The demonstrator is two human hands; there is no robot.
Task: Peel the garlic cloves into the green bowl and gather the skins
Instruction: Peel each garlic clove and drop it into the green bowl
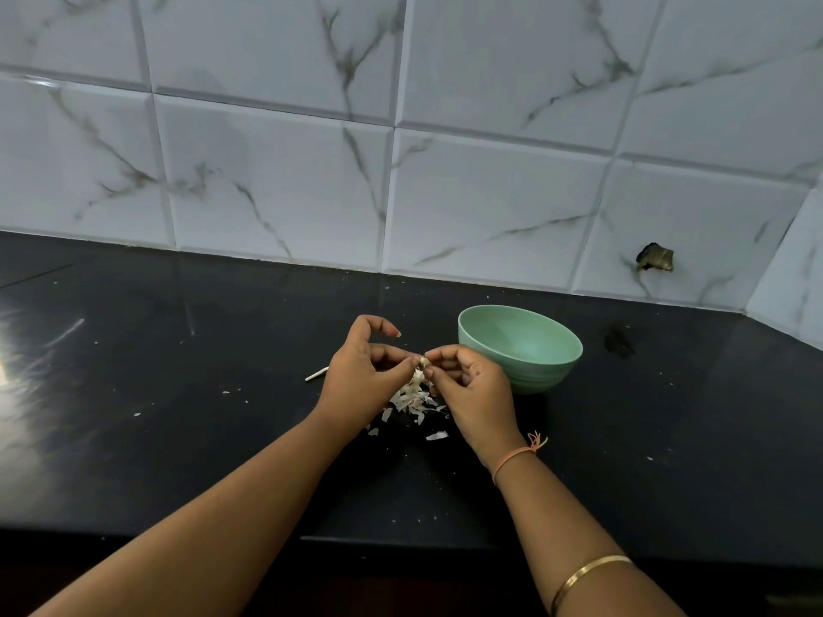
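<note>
Item one: a small pale garlic clove [422, 362], partly in its papery skin. We find it held in the air just left of the pale green round plastic bowl [534, 378], and outside it.

Item two: the left hand [360, 380], left of the bowl. Its thumb and a lower finger pinch the clove, while the forefinger arches up, curled and free of it.

Item three: the right hand [472, 394], just in front of the bowl's left side. Its thumb and forefinger tips are clamped on the same clove, and the other fingers are curled in towards the palm.

Item four: a loose heap of white garlic skins [412, 398] on the black polished stone countertop [178, 438], left of the bowl and directly under the clove. A few flakes lie scattered nearer to us.

Item five: a thin white stick [316, 374], flat on the counter, well left of the bowl beyond the left hand.

Item six: an orange thread wristband [512, 458] and a gold bangle [588, 576], both on the right arm.

Item seven: a wall of white marble-veined tiles [490, 193] behind the bowl, with a ragged dark hole [654, 258] to the bowl's right.
</note>
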